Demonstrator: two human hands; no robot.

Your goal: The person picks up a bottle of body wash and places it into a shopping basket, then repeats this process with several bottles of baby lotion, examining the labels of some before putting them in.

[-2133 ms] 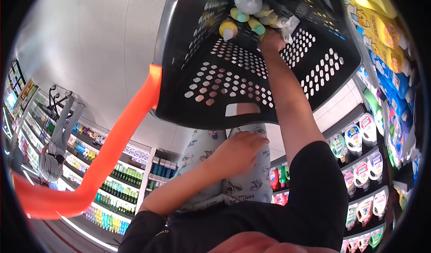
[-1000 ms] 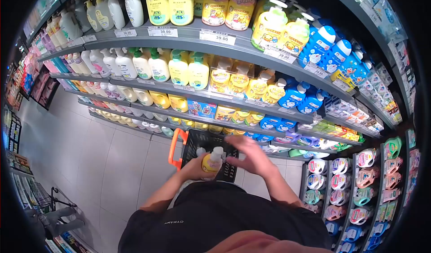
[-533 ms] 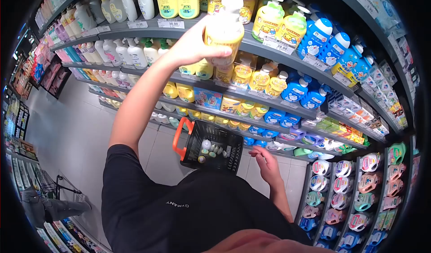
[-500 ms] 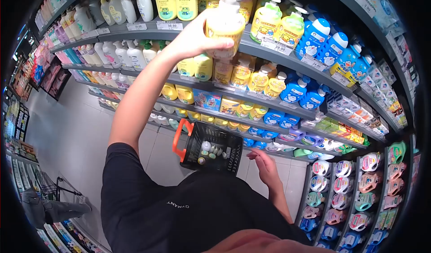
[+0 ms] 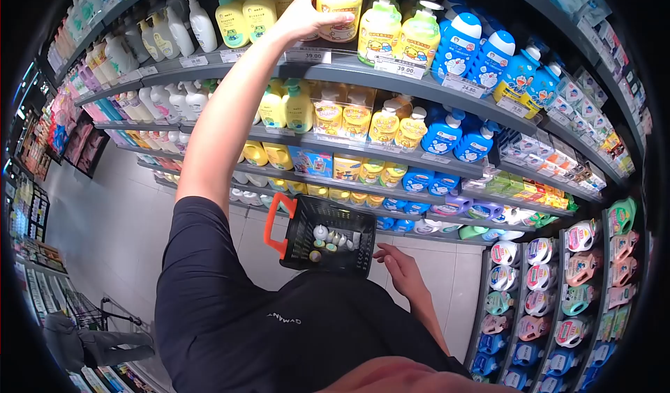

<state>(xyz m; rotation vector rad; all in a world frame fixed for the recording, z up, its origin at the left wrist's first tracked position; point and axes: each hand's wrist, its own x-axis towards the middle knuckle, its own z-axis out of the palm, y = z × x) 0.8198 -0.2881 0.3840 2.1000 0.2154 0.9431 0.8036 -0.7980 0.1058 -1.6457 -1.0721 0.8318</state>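
My left hand [image 5: 306, 18] is wrapped round a yellow pump bottle [image 5: 340, 6] at the upper shelf [image 5: 335, 62]. The bottle stands upright, its top cut off by the frame edge. Just right of it are yellow bottles with green pump collars [image 5: 379, 34]; pale yellow-green pump bottles [image 5: 259, 15] stand to the left. My right hand [image 5: 405, 271] hangs low beside the black basket [image 5: 300, 243], apart from it, fingers loosely stretched and holding nothing. Several small white and greenish containers [image 5: 331, 238] lie inside the basket, and its orange handle [image 5: 273, 231] leans to the left.
Blue bottles [image 5: 457, 44] fill the upper shelf further right. Lower shelves carry more bottles and boxes. A rack of detergent jugs [image 5: 534, 309] rises at the right. Behind on the left, a person in grey trousers [image 5: 115, 348] is near a shopping cart [image 5: 105, 316].
My left hand has moved the yellow bottle up and back to the upper shelf, uncovering the price tag below. My right hand has shifted slightly and stays beside the basket.
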